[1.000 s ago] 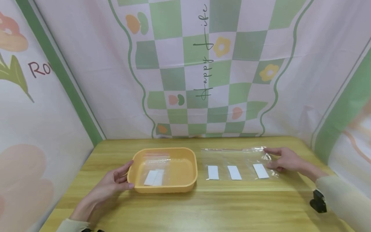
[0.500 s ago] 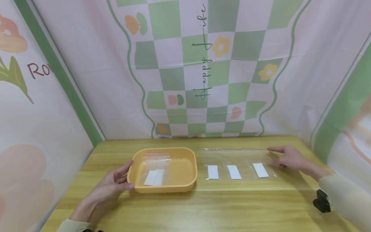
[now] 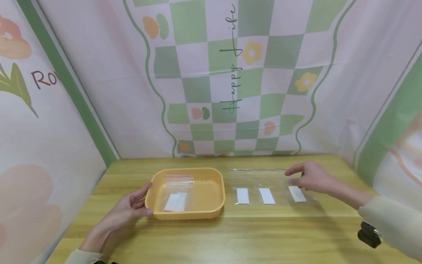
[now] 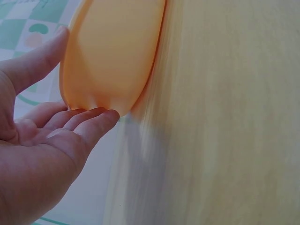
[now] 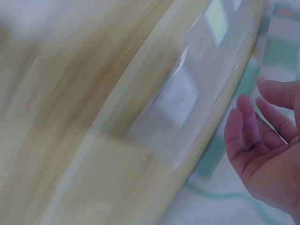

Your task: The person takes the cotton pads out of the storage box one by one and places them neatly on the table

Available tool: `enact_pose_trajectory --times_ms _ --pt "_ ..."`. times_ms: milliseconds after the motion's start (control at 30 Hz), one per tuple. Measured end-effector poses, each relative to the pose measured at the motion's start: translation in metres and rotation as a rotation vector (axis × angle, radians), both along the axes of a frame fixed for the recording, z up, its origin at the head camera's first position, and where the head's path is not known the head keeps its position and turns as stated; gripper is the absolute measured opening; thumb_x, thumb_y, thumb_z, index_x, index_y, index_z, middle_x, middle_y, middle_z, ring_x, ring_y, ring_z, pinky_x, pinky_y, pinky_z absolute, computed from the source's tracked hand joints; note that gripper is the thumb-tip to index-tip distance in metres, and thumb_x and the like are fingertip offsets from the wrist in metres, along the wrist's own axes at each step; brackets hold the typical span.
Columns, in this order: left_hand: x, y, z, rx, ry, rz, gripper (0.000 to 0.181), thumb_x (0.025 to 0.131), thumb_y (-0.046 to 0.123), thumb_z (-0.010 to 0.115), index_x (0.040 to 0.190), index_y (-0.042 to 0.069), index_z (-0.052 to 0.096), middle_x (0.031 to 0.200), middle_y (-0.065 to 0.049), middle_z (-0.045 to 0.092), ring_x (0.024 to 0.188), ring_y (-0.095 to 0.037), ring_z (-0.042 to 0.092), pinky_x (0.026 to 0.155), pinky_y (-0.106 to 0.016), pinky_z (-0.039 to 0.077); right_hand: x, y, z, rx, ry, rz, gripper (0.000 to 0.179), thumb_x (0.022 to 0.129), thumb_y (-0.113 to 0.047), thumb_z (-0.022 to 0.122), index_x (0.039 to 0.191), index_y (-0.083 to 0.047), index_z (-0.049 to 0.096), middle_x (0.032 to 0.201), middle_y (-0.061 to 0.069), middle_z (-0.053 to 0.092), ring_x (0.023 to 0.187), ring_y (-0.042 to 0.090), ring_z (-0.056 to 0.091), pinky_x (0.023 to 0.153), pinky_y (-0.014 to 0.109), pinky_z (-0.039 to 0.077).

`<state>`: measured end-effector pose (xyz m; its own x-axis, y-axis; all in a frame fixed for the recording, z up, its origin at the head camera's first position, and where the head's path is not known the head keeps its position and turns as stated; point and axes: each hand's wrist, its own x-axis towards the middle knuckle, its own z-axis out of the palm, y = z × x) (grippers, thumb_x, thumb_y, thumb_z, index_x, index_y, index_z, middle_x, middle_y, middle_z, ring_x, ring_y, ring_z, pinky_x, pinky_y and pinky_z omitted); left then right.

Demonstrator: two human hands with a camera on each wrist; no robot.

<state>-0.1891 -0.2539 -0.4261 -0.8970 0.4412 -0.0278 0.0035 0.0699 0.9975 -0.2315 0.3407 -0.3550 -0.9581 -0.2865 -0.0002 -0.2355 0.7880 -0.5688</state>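
A yellow plastic tray (image 3: 206, 211) sits on the table's left half. My left hand (image 3: 123, 209) grips its left end, with thumb and fingertips at the rim; in the left wrist view, the fingers (image 4: 96, 124) press against the tray's outer wall. Inside lie clear zip bags (image 3: 178, 185) with two overlapping white rectangles. To the tray's right, three clear zip bags lie side by side, each with a white rectangle: the left one (image 3: 242, 196), the middle one (image 3: 266, 196) and the right one (image 3: 297, 194). Over the right bag hovers my right hand (image 3: 313, 178), fingers loosely bent, holding nothing.
The wooden table (image 3: 211, 238) reaches back to a curtain (image 3: 194, 88) with green checks and flowers. More printed fabric (image 3: 43, 146) hangs at the left side, and also at the right.
My right hand has drawn off the right bag's corner, first slightly right, then lifted and moved left over that bag. My left hand and the tray have stayed put.
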Motion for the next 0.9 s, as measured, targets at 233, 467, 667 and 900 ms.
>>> enact_pose_trajectory --times_ms 233,467,667,900 --pt "-0.001 0.002 0.001 0.010 0.021 -0.011 0.096 0.093 -0.002 0.077 0.162 -0.010 0.010 0.169 -0.029 0.006 0.147 -0.056 0.025 0.107 -0.032 0.050 0.010 -0.046 0.009 -0.157 -0.086 0.002 0.037 0.094 -0.016 0.079 0.124 0.005 0.073 0.117 0.020 0.075 0.082 0.025 0.072 0.063 0.035 0.063" --pt "-0.001 0.001 0.000 -0.006 0.030 -0.005 0.097 0.093 -0.001 0.077 0.163 -0.009 0.011 0.169 -0.028 0.007 0.147 -0.055 0.025 0.108 -0.033 0.049 0.011 -0.091 0.018 -0.301 -0.159 0.027 0.043 0.099 -0.018 0.075 0.134 0.007 0.066 0.118 0.018 0.075 0.088 0.027 0.072 0.067 0.037 0.063" --pt "-0.001 -0.001 -0.002 -0.016 0.028 0.000 0.097 0.093 -0.001 0.077 0.163 -0.010 0.011 0.169 -0.028 0.007 0.147 -0.055 0.025 0.106 -0.031 0.050 0.001 -0.132 0.032 -0.299 -0.125 0.140 0.051 0.100 -0.017 0.073 0.143 0.008 0.059 0.121 0.020 0.075 0.085 0.022 0.072 0.069 0.040 0.064" --pt "-0.001 0.000 -0.004 -0.004 0.039 -0.015 0.097 0.093 -0.001 0.077 0.163 -0.010 0.010 0.169 -0.028 0.006 0.147 -0.055 0.025 0.107 -0.032 0.050 -0.011 -0.171 0.036 -0.257 -0.121 0.234 0.052 0.098 -0.014 0.073 0.144 0.006 0.059 0.117 0.013 0.077 0.090 0.019 0.074 0.073 0.033 0.063"
